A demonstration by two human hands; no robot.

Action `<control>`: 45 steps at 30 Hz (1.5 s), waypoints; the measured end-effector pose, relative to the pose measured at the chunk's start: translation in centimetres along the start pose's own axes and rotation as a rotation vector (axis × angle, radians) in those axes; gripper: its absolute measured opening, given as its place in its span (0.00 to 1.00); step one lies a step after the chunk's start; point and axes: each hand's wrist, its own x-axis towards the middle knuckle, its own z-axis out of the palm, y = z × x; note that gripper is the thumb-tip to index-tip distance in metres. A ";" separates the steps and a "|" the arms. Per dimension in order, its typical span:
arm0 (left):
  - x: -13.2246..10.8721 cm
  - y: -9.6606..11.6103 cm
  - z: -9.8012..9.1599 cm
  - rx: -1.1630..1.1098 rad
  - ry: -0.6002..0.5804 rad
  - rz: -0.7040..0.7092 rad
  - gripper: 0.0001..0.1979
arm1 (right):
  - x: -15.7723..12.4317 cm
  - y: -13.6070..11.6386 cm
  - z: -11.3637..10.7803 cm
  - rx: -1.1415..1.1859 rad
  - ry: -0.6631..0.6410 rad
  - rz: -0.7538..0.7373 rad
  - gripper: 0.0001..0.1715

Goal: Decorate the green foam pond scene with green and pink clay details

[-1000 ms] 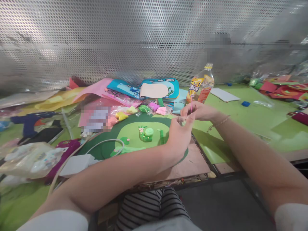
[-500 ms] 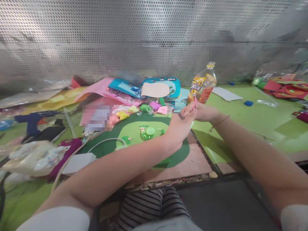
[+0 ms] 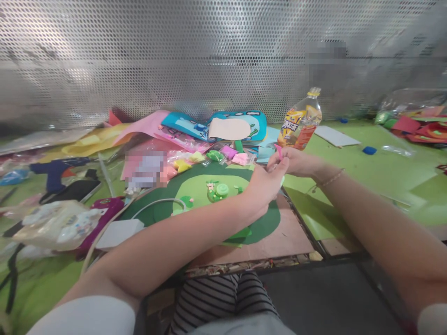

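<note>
The right hand [image 3: 295, 163] seems to pinch a pink bit [image 3: 278, 150] poking up above the left hand [image 3: 266, 184], whose curled fingers' hold I can't tell, so fiddling looks underway and next probably needs small, careful moves.

Right of centre: left hand [image 3: 267, 182] and right hand [image 3: 296, 161] close together, the left in front. Pink piece [image 3: 278, 151] pokes up at the right hand's fingertips; left hand curled, its contents hidden. Mid-frame, partly behind the left forearm [image 3: 195, 232] — dark green sheet [image 3: 268, 218] bearing a snail-like green figure [image 3: 221, 190]. Behind the right hand, a yellow-labelled bottle [image 3: 300, 123]. Pink packet [image 3: 240, 158] at centre, among other coloured ones. White block [image 3: 120, 234] lower left. Perforated metal panel [image 3: 195, 56] across the top.
</note>
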 end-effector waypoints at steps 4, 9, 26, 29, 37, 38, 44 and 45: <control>0.0 0.0 0.0 0.038 -0.045 0.095 0.19 | -0.2 -0.3 -0.1 -0.015 -0.043 0.011 0.16; -0.7 -0.2 0.4 0.120 -0.035 0.126 0.21 | 0.7 0.5 -0.2 0.168 0.288 -0.133 0.16; -7.4 -5.8 1.3 1.438 -0.352 1.183 0.10 | 2.3 1.8 6.6 -0.739 0.228 -0.069 0.11; -7.4 -5.8 1.2 1.439 -0.389 1.226 0.03 | 2.4 2.1 6.3 -0.653 0.202 -0.044 0.10; -6.4 -6.4 1.2 1.444 -0.320 1.309 0.07 | 2.7 2.7 6.1 -0.699 0.221 -0.034 0.08; -6.4 -6.4 1.2 1.438 -0.310 1.312 0.07 | 2.7 2.7 6.2 -0.715 0.214 -0.041 0.08; -6.4 -6.6 1.2 1.428 -0.342 1.295 0.10 | 2.4 2.1 6.3 -0.686 0.212 -0.040 0.13; -6.3 -6.6 1.3 1.435 -0.352 1.291 0.10 | 2.4 2.0 6.3 -0.678 0.207 -0.029 0.13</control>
